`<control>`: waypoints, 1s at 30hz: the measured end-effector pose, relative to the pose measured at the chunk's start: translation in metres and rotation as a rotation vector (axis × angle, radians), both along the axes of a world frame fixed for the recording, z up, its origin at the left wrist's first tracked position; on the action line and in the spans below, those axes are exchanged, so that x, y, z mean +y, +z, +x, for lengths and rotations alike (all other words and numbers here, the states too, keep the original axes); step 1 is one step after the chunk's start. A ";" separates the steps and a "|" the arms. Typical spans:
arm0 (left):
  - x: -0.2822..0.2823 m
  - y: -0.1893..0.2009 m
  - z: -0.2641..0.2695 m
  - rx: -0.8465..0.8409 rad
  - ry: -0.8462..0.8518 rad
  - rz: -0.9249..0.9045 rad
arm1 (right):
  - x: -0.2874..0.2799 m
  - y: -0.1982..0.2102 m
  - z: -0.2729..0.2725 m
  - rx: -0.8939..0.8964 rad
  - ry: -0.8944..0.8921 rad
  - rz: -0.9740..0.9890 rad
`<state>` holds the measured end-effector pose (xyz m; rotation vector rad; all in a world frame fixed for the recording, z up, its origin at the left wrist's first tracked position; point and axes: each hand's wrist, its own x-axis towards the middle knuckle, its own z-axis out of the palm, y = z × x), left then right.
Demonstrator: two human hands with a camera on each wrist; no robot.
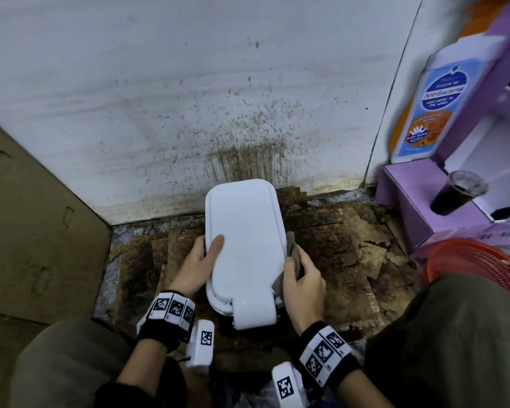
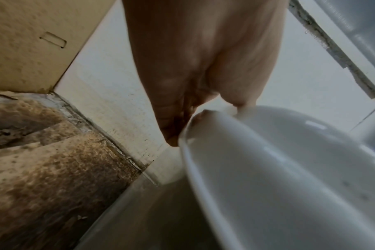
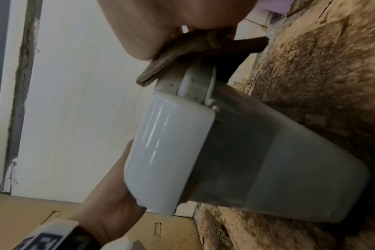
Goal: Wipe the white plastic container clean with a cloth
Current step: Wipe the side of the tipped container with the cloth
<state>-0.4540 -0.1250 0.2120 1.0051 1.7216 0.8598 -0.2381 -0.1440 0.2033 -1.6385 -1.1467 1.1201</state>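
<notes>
while the left hand grips the white plastic container at nine o'clock, the right hand clasps the cloth at three; rigid, glossy, likely slippery.

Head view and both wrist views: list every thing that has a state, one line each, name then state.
White plastic container: lid shut, flap down, held between both hands.
Grey-brown cloth: bunched, pressed against the container's right rim.
Left hand: grips the left rim, thumb on the lid.
Right hand: grips the cloth.
Clear plastic cup: upright, dark liquid inside.
Anti-bacterial wash bottle: upright.
</notes>
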 end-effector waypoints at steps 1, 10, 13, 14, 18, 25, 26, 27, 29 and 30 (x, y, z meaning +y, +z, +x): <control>0.000 -0.001 -0.001 -0.001 0.006 0.004 | 0.001 -0.001 -0.001 -0.004 0.002 0.006; -0.001 -0.009 -0.005 -0.022 0.105 -0.021 | 0.007 -0.005 -0.012 0.019 0.050 0.007; -0.006 -0.006 -0.005 0.033 0.118 -0.051 | 0.008 -0.006 -0.017 0.022 0.078 0.020; -0.008 -0.006 -0.005 0.049 0.121 -0.052 | 0.009 -0.006 -0.019 0.030 0.081 0.018; -0.012 -0.006 -0.004 0.088 0.120 -0.048 | 0.014 -0.009 -0.021 0.062 0.073 0.023; -0.015 -0.006 -0.003 0.084 0.108 -0.048 | 0.016 -0.012 -0.022 0.042 0.067 0.034; -0.015 -0.006 -0.003 0.087 0.103 -0.050 | 0.017 -0.013 -0.023 0.044 0.069 0.033; -0.015 -0.005 -0.003 0.090 0.098 -0.053 | 0.017 -0.014 -0.022 0.047 0.070 0.034; -0.014 -0.005 -0.003 0.096 0.086 -0.058 | 0.018 -0.016 -0.022 0.055 0.075 0.041; -0.014 -0.005 -0.003 0.104 0.080 -0.064 | 0.019 -0.018 -0.022 0.061 0.077 0.045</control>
